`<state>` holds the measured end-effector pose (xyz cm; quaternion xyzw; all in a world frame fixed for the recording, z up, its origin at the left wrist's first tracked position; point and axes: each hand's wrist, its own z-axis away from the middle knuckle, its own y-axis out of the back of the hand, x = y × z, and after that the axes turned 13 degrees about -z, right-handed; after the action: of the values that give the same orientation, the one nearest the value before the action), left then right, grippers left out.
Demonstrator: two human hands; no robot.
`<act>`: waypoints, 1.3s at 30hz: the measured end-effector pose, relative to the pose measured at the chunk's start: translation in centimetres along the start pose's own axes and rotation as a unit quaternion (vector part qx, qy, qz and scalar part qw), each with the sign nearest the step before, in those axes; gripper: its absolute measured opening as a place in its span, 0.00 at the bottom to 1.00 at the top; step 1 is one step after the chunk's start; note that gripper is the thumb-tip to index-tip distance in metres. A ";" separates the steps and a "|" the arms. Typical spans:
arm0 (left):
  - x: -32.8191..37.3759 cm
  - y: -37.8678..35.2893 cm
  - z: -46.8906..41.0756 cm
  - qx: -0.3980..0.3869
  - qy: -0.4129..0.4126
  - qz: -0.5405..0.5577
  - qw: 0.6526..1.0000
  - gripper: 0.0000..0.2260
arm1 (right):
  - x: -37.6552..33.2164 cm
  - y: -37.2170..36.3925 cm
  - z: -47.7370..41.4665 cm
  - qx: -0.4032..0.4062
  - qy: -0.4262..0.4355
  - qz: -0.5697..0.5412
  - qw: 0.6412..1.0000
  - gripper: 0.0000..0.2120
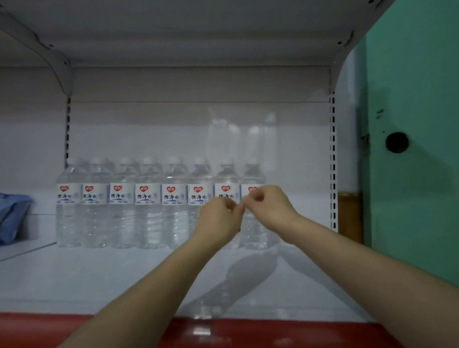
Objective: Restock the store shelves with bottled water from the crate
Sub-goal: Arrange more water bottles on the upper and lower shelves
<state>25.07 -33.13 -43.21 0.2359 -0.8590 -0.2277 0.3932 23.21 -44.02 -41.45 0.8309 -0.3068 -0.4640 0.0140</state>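
Bottled water (148, 202) sits rowed at the shelf (96, 277) back, left hand (219, 217) and right hand (270, 206) curled together before its right end; I can't tell their grip, likely aligning, next fetch from the unseen crate.

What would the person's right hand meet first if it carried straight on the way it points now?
Most likely the rightmost water bottle, standing directly behind the right hand. The left hand lies close at its side, so depth leaves some doubt.
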 end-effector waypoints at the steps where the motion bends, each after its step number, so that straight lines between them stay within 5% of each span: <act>1: 0.0 0.9 1.3 0.019 -0.010 0.026 0.999 0.12 | -0.6 -0.3 1.1 -0.001 0.024 -0.028 0.999 0.14; 5: -1.4 3.8 7.4 0.081 -0.040 0.135 0.987 0.12 | -2.9 -2.0 7.0 -0.036 0.071 -0.152 0.985 0.11; 11: -6.1 5.5 17.1 0.066 0.023 0.217 0.974 0.11 | -2.6 -6.5 16.5 -0.098 0.060 -0.219 0.969 0.10; 18: -15.0 5.1 29.8 -0.010 0.139 0.152 0.978 0.08 | 3.1 -13.9 28.0 -0.192 -0.031 -0.223 0.955 0.11; 23: -22.2 1.6 40.0 -0.104 0.292 0.133 0.941 0.10 | 10.1 -19.3 36.8 -0.308 -0.189 -0.191 0.913 0.09; 30: -30.3 -5.1 53.2 -0.204 0.384 0.030 0.900 0.07 | 20.7 -24.7 48.4 -0.423 -0.302 -0.082 0.851 0.10; 36: -34.2 -5.5 59.0 -0.157 0.426 -0.141 0.880 0.13 | 25.0 -28.6 54.5 -0.463 -0.402 -0.073 0.786 0.06; 39: -35.4 -5.2 60.0 -0.163 0.467 -0.215 0.842 0.20 | 24.8 -30.5 56.2 -0.491 -0.426 -0.086 0.755 0.10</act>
<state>-0.20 -4.17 -101.59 0.4255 -0.4525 -0.3060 0.7215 4.03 -17.54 -101.72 0.4491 0.0615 -0.8560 0.2486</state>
